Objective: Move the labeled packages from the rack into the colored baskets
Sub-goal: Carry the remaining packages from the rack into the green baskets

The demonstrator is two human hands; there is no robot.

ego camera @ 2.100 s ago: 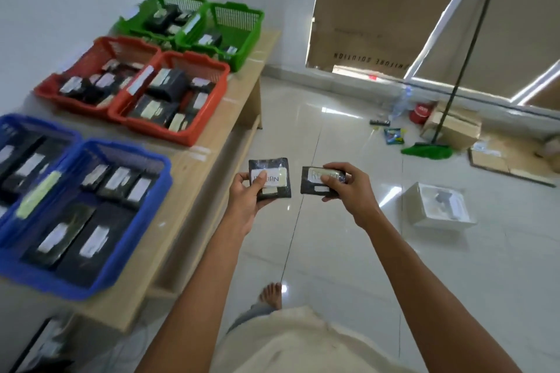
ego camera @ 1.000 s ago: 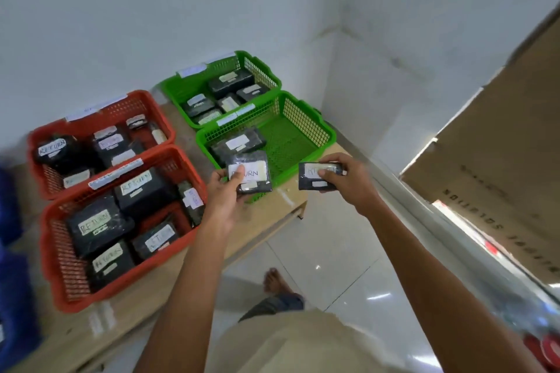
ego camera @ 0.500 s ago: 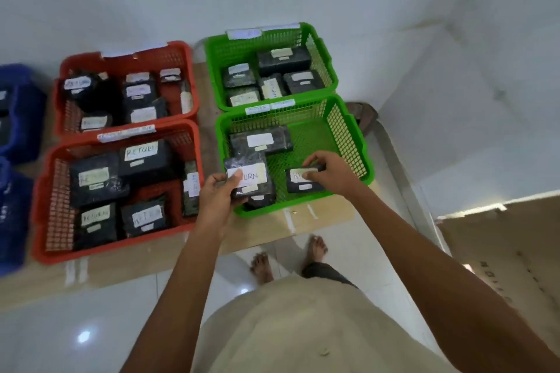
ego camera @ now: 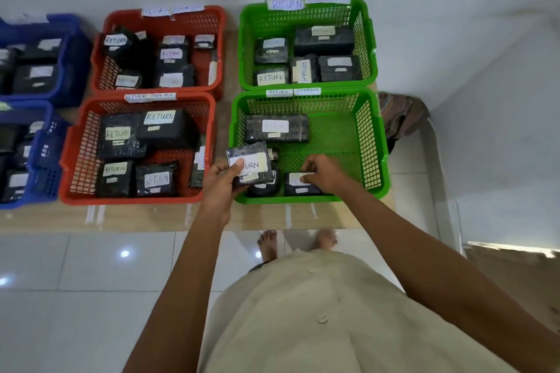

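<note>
My left hand (ego camera: pixel 222 183) grips a black package with a white RETURN label (ego camera: pixel 251 165), held over the front left corner of the near green basket (ego camera: pixel 371 142). My right hand (ego camera: pixel 325 174) pinches a smaller black labeled package (ego camera: pixel 298 185), low inside that basket near its front wall. Inside the basket a long black package (ego camera: pixel 276 128) lies at the back left, and another dark package (ego camera: pixel 263 188) sits partly hidden under the one in my left hand.
A far green basket (ego camera: pixel 368 39), two red baskets (ego camera: pixel 68 166) (ego camera: pixel 219 27) and two blue baskets (ego camera: pixel 48 172) (ego camera: pixel 75 48) hold several black labeled packages on a wooden bench (ego camera: pixel 151 216). White walls stand behind and to the right. My bare feet are on the tiled floor below.
I turned from the floor area to face the bench. Both hands carried their packages over the near green basket, and my right hand has lowered its package into the basket.
</note>
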